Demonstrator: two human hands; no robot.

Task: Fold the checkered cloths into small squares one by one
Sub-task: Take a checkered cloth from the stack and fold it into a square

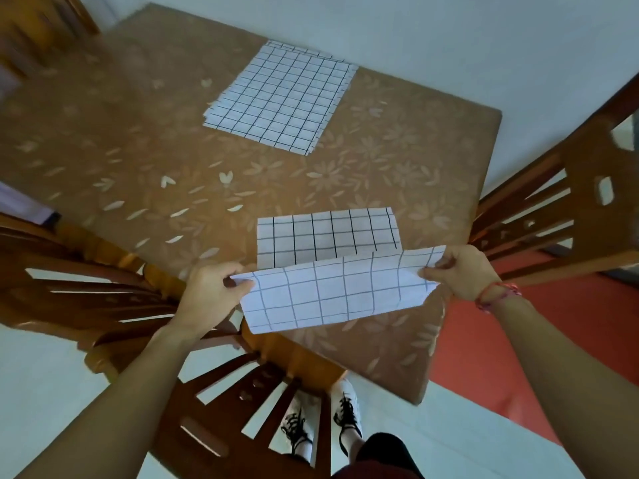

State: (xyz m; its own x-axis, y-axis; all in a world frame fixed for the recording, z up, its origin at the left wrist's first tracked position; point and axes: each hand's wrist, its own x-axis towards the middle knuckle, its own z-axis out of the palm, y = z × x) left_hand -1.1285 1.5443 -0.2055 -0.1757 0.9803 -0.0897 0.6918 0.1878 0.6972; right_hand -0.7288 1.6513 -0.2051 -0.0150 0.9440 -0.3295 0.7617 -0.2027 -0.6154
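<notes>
A white checkered cloth [332, 271] lies at the near edge of the table, its near half lifted off the surface and bent over, its far half flat on the table. My left hand [214, 288] pinches the lifted cloth's left corner. My right hand [463, 271], with a red string bracelet on the wrist, pinches the right corner. A stack of several unfolded checkered cloths [281, 98] lies flat at the far middle of the table.
The table [138, 150] has a brown cover with a flower pattern. Wooden chairs stand at the near edge [242, 392], at the left [86, 288] and at the right [570, 209]. The floor is red [518, 357] at the right.
</notes>
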